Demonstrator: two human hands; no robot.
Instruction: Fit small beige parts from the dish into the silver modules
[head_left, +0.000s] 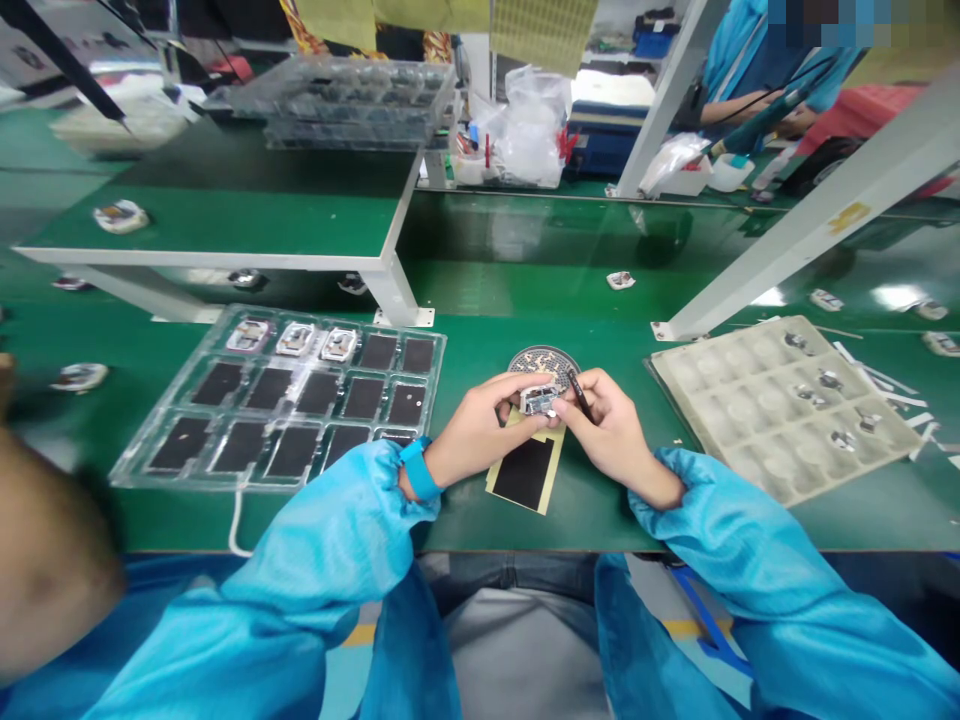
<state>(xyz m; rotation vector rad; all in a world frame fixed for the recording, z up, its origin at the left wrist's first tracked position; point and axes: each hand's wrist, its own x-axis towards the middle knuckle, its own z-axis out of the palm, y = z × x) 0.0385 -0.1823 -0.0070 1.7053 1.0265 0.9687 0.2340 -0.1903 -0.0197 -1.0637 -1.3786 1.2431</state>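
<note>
Between the two hands, I see a small electronic unit (537, 400), gripped by the left hand (487, 415) with thumb and fingers nearly together. The right hand (616, 428) is curled round a dark pen-like tool (578, 392), fingertips at the unit's right edge. Just beyond them sits a round dish (517, 358); on their near side, a yellow sheet with a black panel (523, 473). A clear tray (137, 468) lies left of them, a pale tray (731, 400) right.

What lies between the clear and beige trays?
The head view shows the left hand, right hand, small device, dark tool, round dish and yellow-edged black sheet.
</note>
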